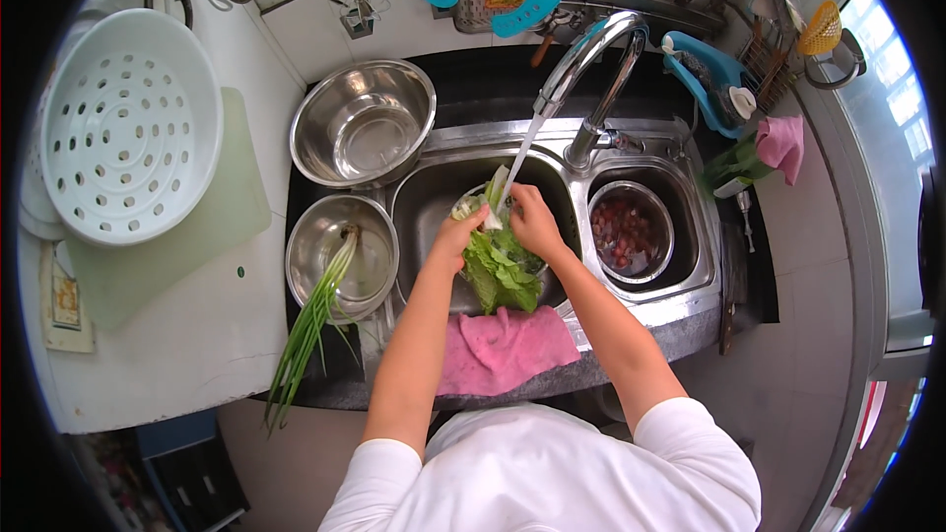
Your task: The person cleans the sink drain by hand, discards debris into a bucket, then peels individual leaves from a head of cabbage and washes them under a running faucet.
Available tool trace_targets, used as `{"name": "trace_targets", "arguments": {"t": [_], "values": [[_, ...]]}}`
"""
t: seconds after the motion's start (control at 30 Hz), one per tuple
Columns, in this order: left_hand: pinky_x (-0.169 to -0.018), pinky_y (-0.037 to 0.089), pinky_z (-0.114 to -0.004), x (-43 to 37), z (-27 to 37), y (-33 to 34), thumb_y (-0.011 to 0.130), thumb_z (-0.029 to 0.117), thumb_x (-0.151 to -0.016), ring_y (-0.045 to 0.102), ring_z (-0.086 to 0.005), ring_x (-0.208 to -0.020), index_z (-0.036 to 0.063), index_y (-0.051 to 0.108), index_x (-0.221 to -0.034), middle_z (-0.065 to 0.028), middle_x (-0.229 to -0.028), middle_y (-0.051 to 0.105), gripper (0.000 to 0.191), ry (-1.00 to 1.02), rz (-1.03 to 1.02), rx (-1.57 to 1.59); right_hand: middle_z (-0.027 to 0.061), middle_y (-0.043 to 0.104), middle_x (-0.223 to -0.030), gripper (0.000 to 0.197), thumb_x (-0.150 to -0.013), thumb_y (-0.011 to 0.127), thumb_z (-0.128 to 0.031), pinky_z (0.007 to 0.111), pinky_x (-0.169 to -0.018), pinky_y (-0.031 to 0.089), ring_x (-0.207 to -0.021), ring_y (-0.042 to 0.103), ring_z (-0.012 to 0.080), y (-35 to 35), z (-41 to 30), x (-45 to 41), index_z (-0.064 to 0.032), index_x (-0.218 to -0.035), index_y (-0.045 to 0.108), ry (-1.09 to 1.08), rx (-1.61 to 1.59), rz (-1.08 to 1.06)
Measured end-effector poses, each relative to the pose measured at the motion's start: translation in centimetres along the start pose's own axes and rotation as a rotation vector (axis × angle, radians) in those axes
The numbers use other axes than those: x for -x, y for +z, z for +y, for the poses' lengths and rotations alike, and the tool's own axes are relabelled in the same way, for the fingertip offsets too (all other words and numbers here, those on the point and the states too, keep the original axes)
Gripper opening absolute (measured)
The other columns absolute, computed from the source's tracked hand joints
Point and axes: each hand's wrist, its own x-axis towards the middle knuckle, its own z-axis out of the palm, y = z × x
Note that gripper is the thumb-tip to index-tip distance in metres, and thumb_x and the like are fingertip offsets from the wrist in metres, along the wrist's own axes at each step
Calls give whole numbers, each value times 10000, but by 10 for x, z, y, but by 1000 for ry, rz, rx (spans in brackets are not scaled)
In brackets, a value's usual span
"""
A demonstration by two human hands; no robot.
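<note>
Water runs from the chrome faucet (591, 81) onto green leafy lettuce (504, 270) in the larger basin of the stainless steel sink (423, 236). My left hand (460, 236) grips the pale stem end of the leaves, thumb on top. Close beside the stream, my right hand (533, 222) has its fingers bent against the leaves; what its fingertips hold is partly hidden. Beneath the lettuce a round bowl shows only in part. Over the sink's front edge lies a pink cloth (506, 355).
Left of the sink are an upper steel bowl (362, 122) and a lower one (310, 244) with scallions (314, 325). The smaller basin holds a bowl of reddish round pieces in water (630, 233). A cleaver (732, 281) lies at right. A white colander (133, 125) stands far left.
</note>
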Motion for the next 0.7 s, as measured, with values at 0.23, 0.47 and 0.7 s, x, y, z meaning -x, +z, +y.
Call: {"name": "trace_targets", "arguments": {"t": [0.23,0.47,0.7], "values": [[-622,463,-283,-26,-4,-1,617,156,-771,566,-145,-734,64,588,-939,-39,-855,599,193,-44,-28,33,126,559,-1068,358,-862,506,-83,294,-849,411,-996,540,220,-9,-2,1,-67,-1211,427,-343,-141,-375],[-642,438,-252,-18,-9,5,658,77,-716,540,-94,-746,44,545,-1015,-12,-867,579,321,330,-62,-423,192,565,-960,294,-863,468,-117,347,-747,442,-870,584,302,-2,1,-19,-19,-1131,396,-158,-228,-244],[-649,434,-249,-11,-14,7,701,123,-667,532,-95,-736,31,545,-904,-30,-820,584,298,300,205,-469,140,558,-942,306,-861,452,-89,334,-761,425,-848,552,235,29,4,-6,-45,-1162,420,-108,-291,-164]]}}
